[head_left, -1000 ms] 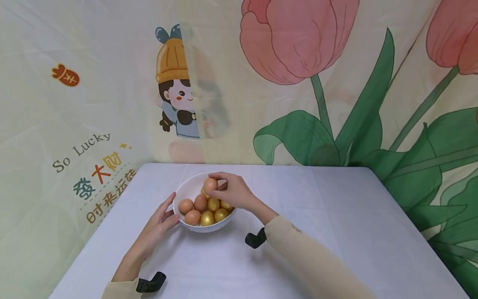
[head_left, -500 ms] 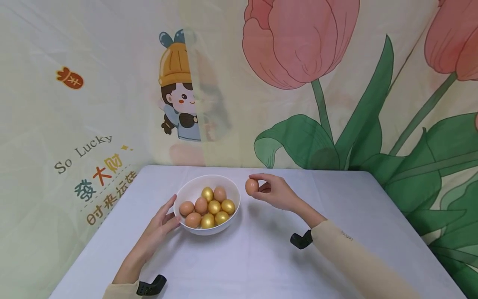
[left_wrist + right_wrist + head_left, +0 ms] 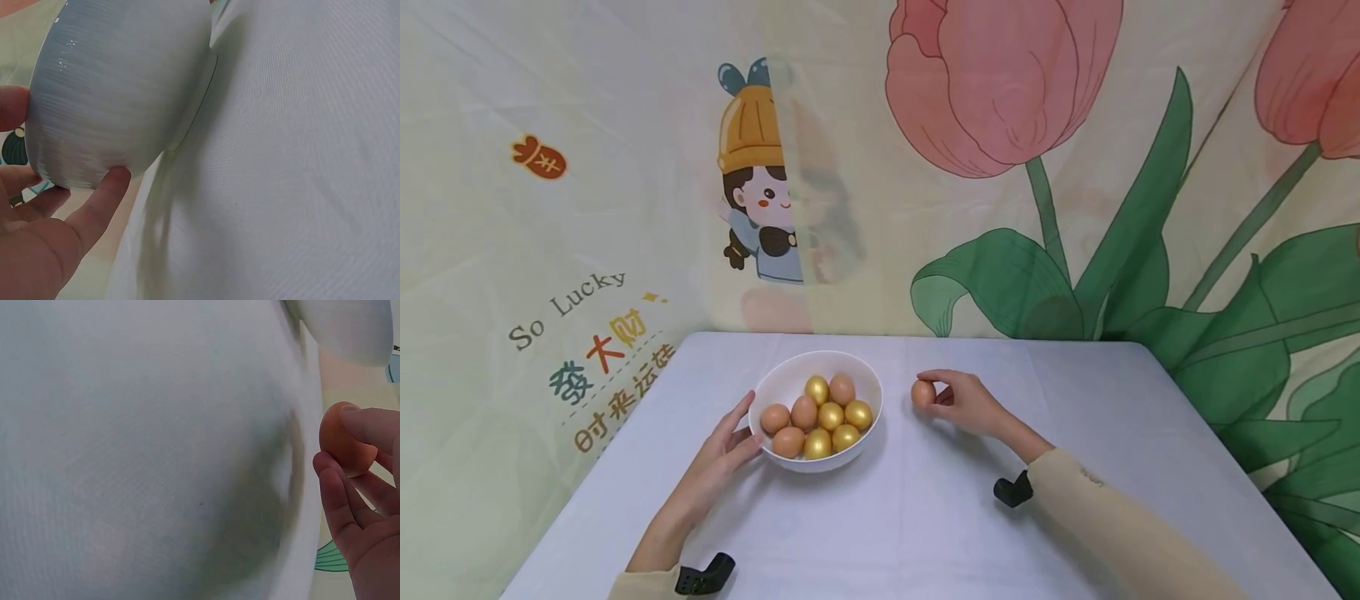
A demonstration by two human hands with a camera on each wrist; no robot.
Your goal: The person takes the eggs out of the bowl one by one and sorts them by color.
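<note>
A white bowl (image 3: 822,465) stands on the left part of the table, holding several brown eggs (image 3: 788,442) and several golden eggs (image 3: 831,415). My left hand (image 3: 718,458) grips the bowl's left side; in the left wrist view its fingertips (image 3: 119,178) lie against the outer wall. To the right of the bowl, my right hand (image 3: 966,404) pinches a brown egg (image 3: 922,396) between thumb and fingers, low over the cloth. The right wrist view shows this egg (image 3: 344,440) with the thumb on its upper side and fingers beneath.
A white cloth (image 3: 880,533) covers the table, whose back edge meets a printed backdrop (image 3: 850,167) with tulips and a cartoon figure. Black straps (image 3: 703,575) sit on both wrists, by beige sleeves (image 3: 1105,508).
My right hand has lifted a brown egg out of the bowl, carried it right, then lowered it toward the table. My left hand has stayed at the bowl.
</note>
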